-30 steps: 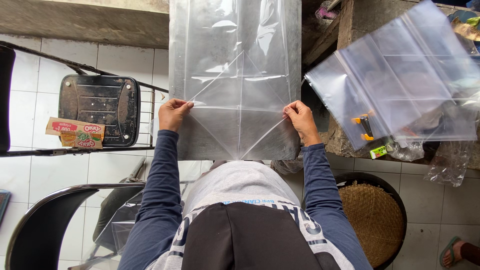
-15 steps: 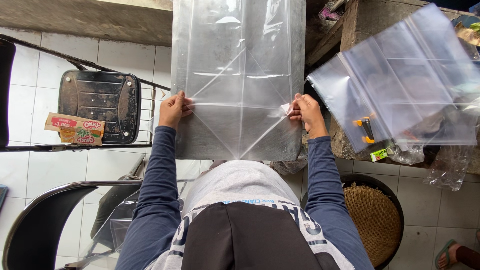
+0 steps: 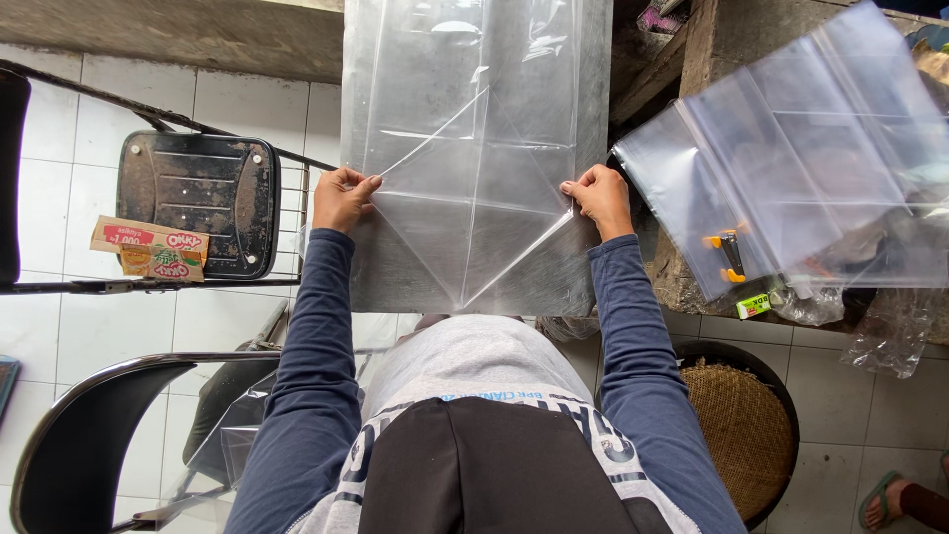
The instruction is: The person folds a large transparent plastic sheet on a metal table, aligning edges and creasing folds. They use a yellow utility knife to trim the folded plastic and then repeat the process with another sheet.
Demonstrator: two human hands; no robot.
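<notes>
Here the left hand (image 3: 341, 198) has its grip pinched shut on the left edge of a large clear plastic bag (image 3: 474, 148), thumb on top and fingers curled under the film. The right hand (image 3: 598, 198) is clamped the same way on the bag's right edge, level with the left. The bag lies flat between the two grips on a grey metal bench (image 3: 395, 282), stretching away from the hands toward the top of the view, with diagonal creases running from each grip down to a point at its near fold.

Well out to the right of the right grip lies a loose stack of clear plastic sheets (image 3: 801, 158), and just at its near edge sits a yellow and black tool (image 3: 730, 255). Below the right forearm stands a round woven basket (image 3: 741, 425). To the left of the left grip, apart from it, a black metal plate (image 3: 198, 203) rests on a wire rack, with a small cardboard packet (image 3: 148, 249) at its near left corner.
</notes>
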